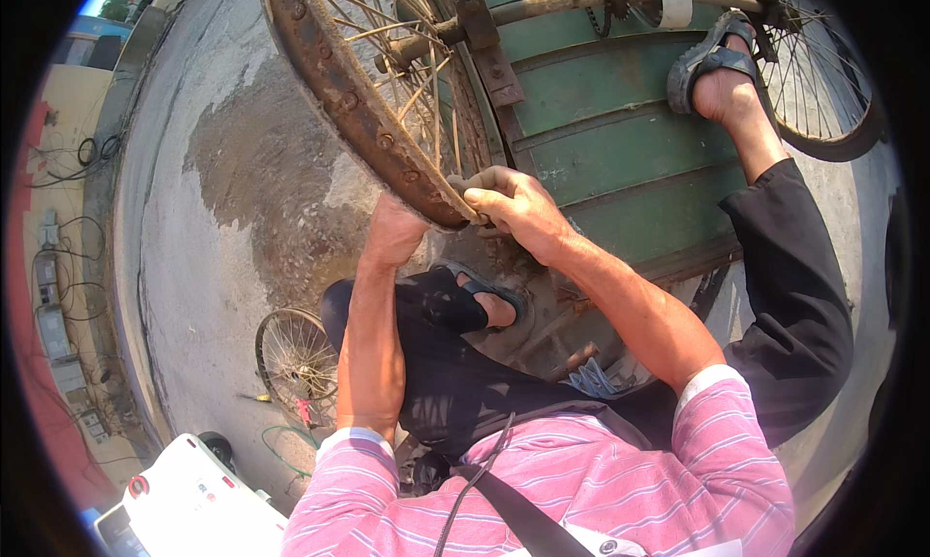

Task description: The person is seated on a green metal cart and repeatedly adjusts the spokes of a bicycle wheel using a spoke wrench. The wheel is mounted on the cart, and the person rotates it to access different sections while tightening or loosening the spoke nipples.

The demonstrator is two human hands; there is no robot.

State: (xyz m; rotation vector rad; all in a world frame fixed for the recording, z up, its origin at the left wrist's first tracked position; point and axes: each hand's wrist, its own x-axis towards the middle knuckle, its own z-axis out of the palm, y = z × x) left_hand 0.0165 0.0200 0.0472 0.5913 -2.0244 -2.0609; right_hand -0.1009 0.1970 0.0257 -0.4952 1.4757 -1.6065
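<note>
A rusty, bare wheel rim (334, 97) with several thin spokes (426, 92) stands in front of me, its axle (542, 8) running off to the right. My left hand (395, 232) holds the rim's near, lower part from its outer side; the rim hides most of its fingers. At the rim's inner side, my right hand (518, 208) is closed, thumb and forefinger pinched together near the spoke ends. Whatever sits between those fingertips is too small to make out.
A green slatted cart bed (620, 121) lies right of the wheel, with my sandalled foot (722, 73) raised at its far corner. Another spoked wheel (814, 82) is beyond. On the ground at left lie a small wheel (298, 363) and cables; a white scooter-like body (194, 504) stands nearer.
</note>
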